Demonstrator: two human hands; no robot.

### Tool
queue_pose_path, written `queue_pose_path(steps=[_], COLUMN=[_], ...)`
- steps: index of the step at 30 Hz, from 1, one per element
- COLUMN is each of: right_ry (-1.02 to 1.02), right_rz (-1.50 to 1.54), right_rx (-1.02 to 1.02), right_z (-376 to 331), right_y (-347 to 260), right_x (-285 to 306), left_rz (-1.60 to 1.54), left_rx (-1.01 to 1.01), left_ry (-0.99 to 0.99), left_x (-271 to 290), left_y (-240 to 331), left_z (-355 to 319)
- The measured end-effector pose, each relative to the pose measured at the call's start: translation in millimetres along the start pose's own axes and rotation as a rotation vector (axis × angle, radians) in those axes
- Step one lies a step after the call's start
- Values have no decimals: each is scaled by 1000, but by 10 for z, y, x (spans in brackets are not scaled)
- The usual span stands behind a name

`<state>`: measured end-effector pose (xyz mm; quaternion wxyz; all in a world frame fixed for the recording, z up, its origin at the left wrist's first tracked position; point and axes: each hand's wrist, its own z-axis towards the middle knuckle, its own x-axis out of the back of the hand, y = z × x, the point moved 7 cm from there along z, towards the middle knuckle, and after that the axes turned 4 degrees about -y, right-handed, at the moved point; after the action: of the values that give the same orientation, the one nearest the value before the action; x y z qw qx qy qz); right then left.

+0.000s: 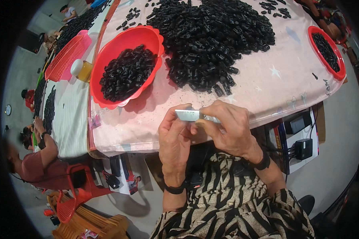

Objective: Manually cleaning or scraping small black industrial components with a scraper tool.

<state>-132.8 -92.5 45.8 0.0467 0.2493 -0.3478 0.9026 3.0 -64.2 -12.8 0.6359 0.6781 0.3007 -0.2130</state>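
Both hands pinch a small flat silvery strip at the near counter (267, 95) edge: left hand (174, 135) grips its left end, right hand (227, 127) closes over the right; best to keep it level, steady, clear of the heap of black plastic parts (215, 36) and red bowl (107, 63)

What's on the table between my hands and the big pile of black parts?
In the head view, only bare pink cloth lies between the hands and the pile.
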Motion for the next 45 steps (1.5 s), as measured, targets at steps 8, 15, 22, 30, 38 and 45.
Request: queue_pose_path(steps=[8, 15, 22, 30, 38, 45], right_ry=[20, 158, 172, 160, 169, 179], right_rz=[126, 173, 124, 85, 69, 64], right_rx=[68, -194, -190, -248, -229, -229], right_z=[-22, -46, -68, -98, -71, -46], right_y=[-60, 118, 115, 206, 228, 218], right_x=[56, 169, 209, 273, 248, 255], left_rz=[-20, -75, 18, -29, 45, 23], left_rx=[4, 17, 26, 4, 15, 27], left_ry=[30, -3, 24, 8, -17, -16], left_x=[-19, -15, -26, -34, -41, -44], left_y=[29, 21, 2, 1, 17, 11], left_z=[9, 26, -6, -7, 19, 19])
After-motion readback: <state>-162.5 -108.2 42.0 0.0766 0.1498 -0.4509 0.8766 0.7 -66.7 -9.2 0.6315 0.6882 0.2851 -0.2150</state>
